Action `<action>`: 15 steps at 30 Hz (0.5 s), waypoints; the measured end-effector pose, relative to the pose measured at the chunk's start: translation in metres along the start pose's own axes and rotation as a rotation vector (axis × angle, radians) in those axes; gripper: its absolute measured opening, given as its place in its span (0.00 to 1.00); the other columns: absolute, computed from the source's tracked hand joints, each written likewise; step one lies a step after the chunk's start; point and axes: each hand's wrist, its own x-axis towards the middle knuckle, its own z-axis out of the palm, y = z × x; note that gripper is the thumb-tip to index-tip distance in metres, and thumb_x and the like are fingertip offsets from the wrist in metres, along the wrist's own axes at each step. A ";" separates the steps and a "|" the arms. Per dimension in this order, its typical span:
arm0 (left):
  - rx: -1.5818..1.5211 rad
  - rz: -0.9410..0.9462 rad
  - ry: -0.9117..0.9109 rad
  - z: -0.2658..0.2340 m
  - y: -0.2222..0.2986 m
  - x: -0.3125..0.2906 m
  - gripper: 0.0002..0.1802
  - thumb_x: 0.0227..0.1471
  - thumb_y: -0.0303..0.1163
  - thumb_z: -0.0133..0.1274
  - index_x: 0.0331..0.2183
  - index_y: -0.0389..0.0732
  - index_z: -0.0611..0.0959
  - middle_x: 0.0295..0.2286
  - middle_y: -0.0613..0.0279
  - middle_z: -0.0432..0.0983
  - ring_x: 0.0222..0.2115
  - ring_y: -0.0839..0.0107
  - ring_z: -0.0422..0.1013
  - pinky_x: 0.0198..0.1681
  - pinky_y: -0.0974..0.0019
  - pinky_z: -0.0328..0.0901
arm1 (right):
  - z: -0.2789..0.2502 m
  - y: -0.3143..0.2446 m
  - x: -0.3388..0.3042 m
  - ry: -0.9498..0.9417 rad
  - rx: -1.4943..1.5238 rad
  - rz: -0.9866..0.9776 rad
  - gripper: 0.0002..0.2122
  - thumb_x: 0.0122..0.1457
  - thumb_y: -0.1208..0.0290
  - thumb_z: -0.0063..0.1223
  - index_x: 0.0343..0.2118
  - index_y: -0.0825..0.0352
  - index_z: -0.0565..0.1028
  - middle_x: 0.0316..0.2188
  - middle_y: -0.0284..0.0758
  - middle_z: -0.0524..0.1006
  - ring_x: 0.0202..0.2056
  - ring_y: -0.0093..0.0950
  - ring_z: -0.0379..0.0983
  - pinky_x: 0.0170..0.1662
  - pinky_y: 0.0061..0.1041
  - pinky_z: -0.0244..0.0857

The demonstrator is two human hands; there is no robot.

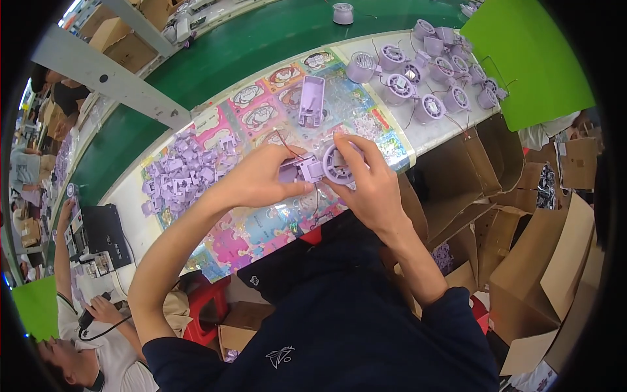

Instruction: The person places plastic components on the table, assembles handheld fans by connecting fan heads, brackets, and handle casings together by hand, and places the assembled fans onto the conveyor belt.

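Over the table, my left hand (261, 175) pinches a small square purple plastic bracket (311, 169) between thumb and fingers. A round purple fan housing (337, 163) with a ring-shaped end sits in my right hand (373, 186), its fingers curled round the rim. The two parts meet side by side, and thin wires stick out near them. Whether they are locked together I cannot tell. Just beyond my hands lies an oblong purple handle shell (312, 101), open side up.
A heap of small purple brackets (186, 170) lies left on the colourful printed sheet (248, 225). Several wired fan housings (431, 108) stand far right. Past the table runs a green belt (261, 46). Cardboard boxes (522, 274) crowd the right; a co-worker (108, 346) holds a tool at lower left.
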 end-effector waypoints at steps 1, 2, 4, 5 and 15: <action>-0.002 -0.003 -0.001 0.001 -0.005 0.000 0.23 0.48 0.35 0.66 0.45 0.33 0.83 0.39 0.45 0.82 0.42 0.54 0.78 0.49 0.59 0.68 | -0.001 -0.001 0.001 0.009 -0.041 -0.039 0.34 0.44 0.75 0.72 0.58 0.67 0.72 0.49 0.43 0.73 0.47 0.43 0.76 0.44 0.35 0.76; -0.072 0.042 0.014 0.003 -0.010 0.002 0.22 0.49 0.34 0.66 0.45 0.33 0.83 0.39 0.46 0.83 0.41 0.56 0.78 0.49 0.59 0.69 | -0.002 -0.001 0.001 0.019 -0.084 -0.074 0.34 0.43 0.75 0.72 0.58 0.67 0.72 0.49 0.44 0.73 0.47 0.43 0.76 0.45 0.35 0.76; -0.146 0.084 0.024 0.004 -0.012 0.003 0.21 0.50 0.33 0.65 0.45 0.33 0.83 0.38 0.48 0.83 0.40 0.58 0.78 0.48 0.60 0.69 | -0.006 -0.002 0.003 0.008 -0.108 -0.091 0.35 0.42 0.76 0.72 0.58 0.67 0.72 0.49 0.43 0.73 0.48 0.42 0.76 0.45 0.35 0.76; -0.150 0.070 0.013 0.005 -0.012 0.003 0.20 0.51 0.32 0.65 0.45 0.33 0.83 0.38 0.49 0.83 0.40 0.61 0.78 0.48 0.60 0.69 | -0.007 -0.002 0.003 -0.001 -0.133 -0.114 0.35 0.41 0.76 0.72 0.58 0.67 0.72 0.49 0.43 0.73 0.48 0.42 0.75 0.45 0.34 0.76; -0.250 -0.009 -0.001 0.009 -0.016 0.007 0.20 0.54 0.32 0.63 0.47 0.32 0.84 0.39 0.52 0.84 0.41 0.68 0.77 0.51 0.62 0.68 | -0.011 -0.003 0.006 -0.033 -0.147 -0.084 0.37 0.40 0.76 0.72 0.58 0.67 0.72 0.49 0.42 0.73 0.49 0.41 0.75 0.43 0.34 0.75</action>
